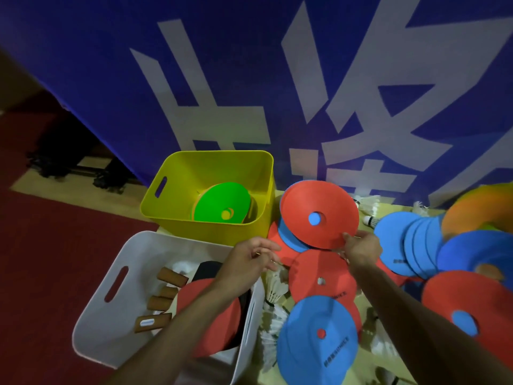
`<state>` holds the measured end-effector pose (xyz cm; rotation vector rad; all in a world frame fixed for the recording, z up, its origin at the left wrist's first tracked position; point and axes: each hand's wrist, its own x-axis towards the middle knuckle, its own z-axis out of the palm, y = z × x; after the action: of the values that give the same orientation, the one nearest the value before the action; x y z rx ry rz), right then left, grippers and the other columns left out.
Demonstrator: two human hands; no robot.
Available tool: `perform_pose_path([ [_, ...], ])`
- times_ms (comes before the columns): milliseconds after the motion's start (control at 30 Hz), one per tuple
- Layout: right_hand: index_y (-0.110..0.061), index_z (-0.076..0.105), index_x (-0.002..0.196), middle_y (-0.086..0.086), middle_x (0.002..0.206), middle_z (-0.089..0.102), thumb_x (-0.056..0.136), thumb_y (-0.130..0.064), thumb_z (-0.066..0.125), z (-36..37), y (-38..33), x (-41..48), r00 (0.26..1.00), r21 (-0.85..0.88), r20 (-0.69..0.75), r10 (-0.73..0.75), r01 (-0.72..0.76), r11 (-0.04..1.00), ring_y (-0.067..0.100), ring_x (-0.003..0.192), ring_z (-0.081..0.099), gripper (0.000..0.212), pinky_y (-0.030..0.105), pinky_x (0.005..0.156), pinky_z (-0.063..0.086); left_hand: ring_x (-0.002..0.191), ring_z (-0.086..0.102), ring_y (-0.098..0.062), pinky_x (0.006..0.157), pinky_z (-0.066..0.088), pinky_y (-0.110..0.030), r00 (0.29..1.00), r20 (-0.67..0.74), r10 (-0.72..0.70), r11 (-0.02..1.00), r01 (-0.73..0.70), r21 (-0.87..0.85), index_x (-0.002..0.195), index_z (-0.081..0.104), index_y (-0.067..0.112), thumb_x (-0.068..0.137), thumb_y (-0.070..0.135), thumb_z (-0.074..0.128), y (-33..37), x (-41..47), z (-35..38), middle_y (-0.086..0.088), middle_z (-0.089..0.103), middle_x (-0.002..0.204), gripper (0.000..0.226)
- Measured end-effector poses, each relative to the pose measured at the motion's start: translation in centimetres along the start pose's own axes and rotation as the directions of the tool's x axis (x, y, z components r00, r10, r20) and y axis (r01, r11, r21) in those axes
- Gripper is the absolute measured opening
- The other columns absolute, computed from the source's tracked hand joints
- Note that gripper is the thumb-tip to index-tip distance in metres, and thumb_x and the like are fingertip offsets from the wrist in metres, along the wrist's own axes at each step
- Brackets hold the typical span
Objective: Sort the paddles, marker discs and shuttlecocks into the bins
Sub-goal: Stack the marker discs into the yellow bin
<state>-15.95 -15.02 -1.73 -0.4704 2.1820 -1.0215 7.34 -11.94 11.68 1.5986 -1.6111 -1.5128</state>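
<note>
Blue marker disc [316,348] sits closest, low in the frame, overlapping the near edge of a flat red disc [313,266], with both forearms reaching forward over the pile. Right hand [362,250] is out front, thumb and fingers pinching the near rim of a lifted red disc [333,201], which is tipped up on edge so its face turns toward the camera; blue shows through its centre hole. Left hand [249,259] hovers over the far right corner of the white bin [111,290], fingers curled in toward the thumb, and I can't tell whether it's holding anything. Inside that white bin lie the paddles [213,309], red faces up and wooden handles pointing left. Shuttlecocks [274,287] are wedged into the narrow strip between the white bin's right wall and the discs. Just behind, the yellow bin [177,190] stands touching the white bin's far rim; a green disc [219,201] leans in it on top of orange ones, with plenty of room left toward its left wall. Off to the right, a fan of blue discs [410,240] overlaps edge over edge, crowding that side. A blue banner [249,79] closes off the back; red floor [41,245] lies open on the left.
</note>
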Motion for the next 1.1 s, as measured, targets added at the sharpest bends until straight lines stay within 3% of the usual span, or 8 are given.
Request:
perform_pose_path([
  [233, -0.004, 0.071, 0.103, 0.021, 0.095, 0.072, 0.086, -0.019, 0.065, -5.6, 1.1, 0.2, 0.991, -0.099, -0.096, -0.094, 0.084, 0.992, 0.037, 0.099, 0.065, 0.024, 0.035, 0.086, 0.046, 0.071, 0.066, -0.016, 0.064, 0.050, -0.020, 0.998, 0.066, 0.021, 0.998, -0.024, 0.058, 0.087, 0.063, 0.018, 0.092, -0.003, 0.045, 0.2, 1.4, 3.0, -0.003, 0.067, 0.082, 0.029],
  [367, 0.000, 0.068, 0.099, 0.021, 0.084, 0.071, 0.089, -0.017, 0.062, -8.4, 2.2, 0.7, 0.994, 0.022, -0.100, -0.032, 0.035, 0.999, 0.027, 0.071, 0.067, 0.020, 0.012, 0.057, 0.046, 0.063, 0.060, -0.013, 0.055, 0.044, -0.010, 0.997, 0.079, -0.001, 0.997, -0.005, 0.073, 0.083, 0.061, 0.015, 0.090, -0.008, 0.043, 0.4, 2.5, 5.1, -0.002, 0.063, 0.077, 0.030],
  [533, 0.003, 0.066, 0.106, 0.023, 0.106, 0.068, 0.090, -0.017, 0.061, -11.6, 3.4, 1.6, 0.983, 0.077, -0.181, -0.017, 0.031, 0.997, 0.035, 0.105, 0.062, 0.026, 0.034, 0.089, 0.043, 0.060, 0.057, -0.014, 0.050, 0.044, -0.010, 0.993, 0.096, -0.069, 0.993, 0.059, 0.101, 0.077, 0.059, 0.017, 0.090, -0.009, 0.042, -0.1, 4.3, 7.7, -0.003, 0.061, 0.075, 0.034],
  [733, 0.000, 0.064, 0.109, 0.022, 0.107, 0.066, 0.090, -0.018, 0.059, -15.4, 3.8, 2.5, 0.970, 0.184, -0.234, 0.071, -0.027, 0.982, 0.035, 0.106, 0.060, 0.027, 0.037, 0.090, 0.043, 0.052, 0.057, -0.012, 0.044, 0.040, -0.015, 0.992, -0.055, -0.115, 0.991, 0.118, 0.070, 0.080, 0.060, 0.015, 0.090, 0.000, 0.048, -1.6, 7.5, 9.9, -0.004, 0.061, 0.072, 0.022],
  [833, -0.011, 0.062, 0.097, 0.017, 0.091, 0.065, 0.084, -0.025, 0.062, -16.0, 4.4, 3.1, 0.981, 0.269, -0.176, 0.087, -0.037, 0.962, 0.036, 0.089, 0.066, 0.019, 0.045, 0.086, 0.053, 0.048, 0.053, -0.019, 0.051, 0.040, -0.023, 0.961, -0.207, -0.184, 0.983, 0.183, -0.026, 0.072, 0.057, 0.014, 0.089, 0.011, 0.058, -2.5, 9.4, 10.7, -0.002, 0.057, 0.055, 0.017],
  [933, -0.011, 0.058, 0.094, 0.023, 0.089, 0.067, 0.083, -0.025, 0.061, -16.1, 4.7, 3.3, 0.985, 0.352, -0.125, 0.115, -0.065, 0.934, 0.036, 0.069, 0.069, 0.018, 0.051, 0.068, 0.059, 0.041, 0.044, -0.018, 0.050, 0.039, -0.027, 0.920, -0.321, -0.227, 0.973, 0.202, -0.110, 0.052, 0.040, 0.015, 0.083, 0.017, 0.071, -3.1, 11.1, 11.2, 0.006, 0.040, 0.032, 0.043],
  [1033, -0.001, 0.055, 0.098, 0.027, 0.074, 0.066, 0.090, -0.010, 0.056, -15.8, 4.1, 3.1, 0.991, 0.436, -0.087, 0.107, -0.059, 0.898, 0.028, 0.051, 0.066, 0.012, 0.042, 0.055, 0.059, 0.023, 0.036, -0.010, 0.040, 0.038, -0.021, 0.863, -0.370, -0.344, 0.932, 0.265, -0.248, 0.052, 0.037, 0.014, 0.077, 0.016, 0.078, -3.6, 12.2, 11.8, 0.007, 0.037, 0.027, 0.048],
  [1100, -0.004, 0.050, 0.094, 0.009, 0.045, 0.058, 0.092, -0.003, 0.052, -15.6, 3.7, 2.9, 0.991, 0.475, -0.083, 0.109, -0.057, 0.878, 0.012, 0.034, 0.056, 0.003, 0.022, 0.038, 0.050, 0.020, 0.037, -0.006, 0.034, 0.040, -0.019, 0.833, -0.367, -0.413, 0.896, 0.301, -0.325, 0.059, 0.039, 0.013, 0.077, 0.008, 0.077, -4.2, 12.7, 12.0, -0.001, 0.045, 0.035, 0.042],
])
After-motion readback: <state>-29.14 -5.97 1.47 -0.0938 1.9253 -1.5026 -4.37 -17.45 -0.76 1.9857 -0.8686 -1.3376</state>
